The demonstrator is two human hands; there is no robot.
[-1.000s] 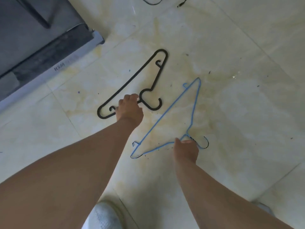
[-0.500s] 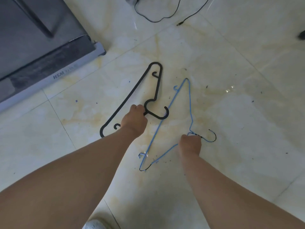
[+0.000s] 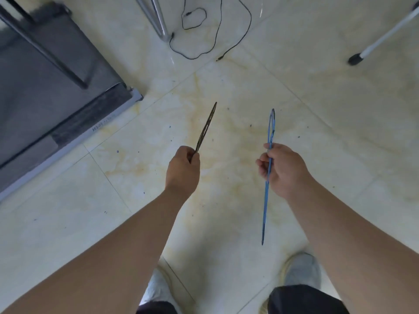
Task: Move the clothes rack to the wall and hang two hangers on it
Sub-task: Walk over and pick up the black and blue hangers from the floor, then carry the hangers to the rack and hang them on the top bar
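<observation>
Hands grip 2 hangers above the cream tiled floor [image 3: 306, 105], the left hand [image 3: 182, 171] closed on a thin black plastic hanger [image 3: 206, 128] seen edge-on, the right hand [image 3: 283, 168] closed on a blue wire hanger [image 3: 265, 205].

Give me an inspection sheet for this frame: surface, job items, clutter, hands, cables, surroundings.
Surface: pale tiled floor, yellowish stains, dark specks.
Job's things: black hanger and blue hanger, both off the floor, seen edge-on; rack not identifiable.
Clutter: nothing seen beyond the specks.
Grippers: left hand shut on black hanger; right hand shut on blue hanger.
Cables: black cable loose on the floor, free plug end.
Surroundings: treadmill at left, metal leg, white leg with black foot, two shoes below.
</observation>
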